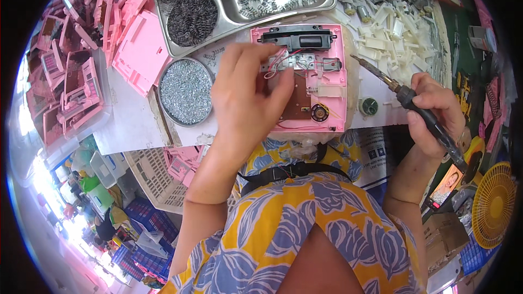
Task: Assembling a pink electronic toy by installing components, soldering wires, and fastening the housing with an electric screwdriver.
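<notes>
Head view. My L hand (248, 95) is over the L part of the open pink housing (335, 104), thumb & index apart w/ red wires (275, 66) showing btwn them. Can't tell if a fingertip pinches a wire; undersides hidden. My R hand (436, 109) is closed round the handle of the soldering iron (406, 97); tip is just off the housing's R edge, touching nothing.

Progress: housing lies in front of me, open side up. In place, as far as visible: black plastic module (310, 41) along far edge, brown circuit bd (297, 100), round speaker (320, 112) at near R, white plastic pc w/ spring (327, 91) above it. Wires loop loose near mid, so I'd judge wiring part done. No cover on; closing up is o/s in my judgement. Joints too small to pass or fail.

Surroundings: steel tray (222, 8) w/ dark springs, beyond the housing; round tin (186, 91) of small metal pcs, L of my wrist; pink panel (143, 53) & heap of pink shells (76, 84) far L; white plastic parts (389, 43) heaped R, small motors (362, 13) behind; small green pot (369, 106) btwn housing & R hand.

Obstructions: L hand hides housing's L side. Tray crowds the far edge; white heap is close past the iron's tip, so elbow room there is ltd, I'd say.
</notes>
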Demonstrator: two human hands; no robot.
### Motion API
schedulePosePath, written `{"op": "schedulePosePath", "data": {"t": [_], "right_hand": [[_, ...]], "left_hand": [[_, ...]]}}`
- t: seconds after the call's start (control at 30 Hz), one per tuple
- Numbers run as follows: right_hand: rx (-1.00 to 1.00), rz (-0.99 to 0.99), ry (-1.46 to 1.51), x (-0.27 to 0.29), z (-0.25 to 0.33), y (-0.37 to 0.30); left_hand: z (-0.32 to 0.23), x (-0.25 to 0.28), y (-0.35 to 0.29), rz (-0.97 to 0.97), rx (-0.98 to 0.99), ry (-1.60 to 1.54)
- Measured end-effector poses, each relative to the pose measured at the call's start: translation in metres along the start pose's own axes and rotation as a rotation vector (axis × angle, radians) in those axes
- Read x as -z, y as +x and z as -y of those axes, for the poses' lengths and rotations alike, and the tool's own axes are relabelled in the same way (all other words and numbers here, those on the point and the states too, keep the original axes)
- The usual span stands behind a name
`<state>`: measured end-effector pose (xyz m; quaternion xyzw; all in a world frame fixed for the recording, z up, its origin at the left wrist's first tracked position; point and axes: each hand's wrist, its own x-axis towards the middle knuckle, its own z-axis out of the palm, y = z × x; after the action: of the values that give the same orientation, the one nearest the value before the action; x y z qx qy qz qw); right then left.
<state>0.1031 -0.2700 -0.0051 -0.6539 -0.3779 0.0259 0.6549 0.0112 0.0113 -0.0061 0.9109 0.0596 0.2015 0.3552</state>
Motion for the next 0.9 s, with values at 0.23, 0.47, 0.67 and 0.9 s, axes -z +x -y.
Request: {"op": "schedulePosePath", "data": {"t": [0.23, 0.47, 0.67, 0.9], "right_hand": [[-0.001, -0.091, 0.112, 0.003, -0.003, -0.008], [-0.065, -0.168, 0.034, 0.012, 0.001, -0.033], [-0.091, -0.198, 0.089, 0.001, -0.008, -0.03], [-0.123, -0.229, 0.042, -0.002, -0.004, -0.03]], "left_hand": [[-0.016, -0.006, -0.01, 0.622, -0.363, -0.022], [-0.006, -0.016, -0.005, 0.645, -0.302, -0.131], [0.002, -0.016, -0.005, 0.621, -0.239, -0.271], [0.0, -0.01, -0.002, 0.706, 0.219, -0.473]]}}
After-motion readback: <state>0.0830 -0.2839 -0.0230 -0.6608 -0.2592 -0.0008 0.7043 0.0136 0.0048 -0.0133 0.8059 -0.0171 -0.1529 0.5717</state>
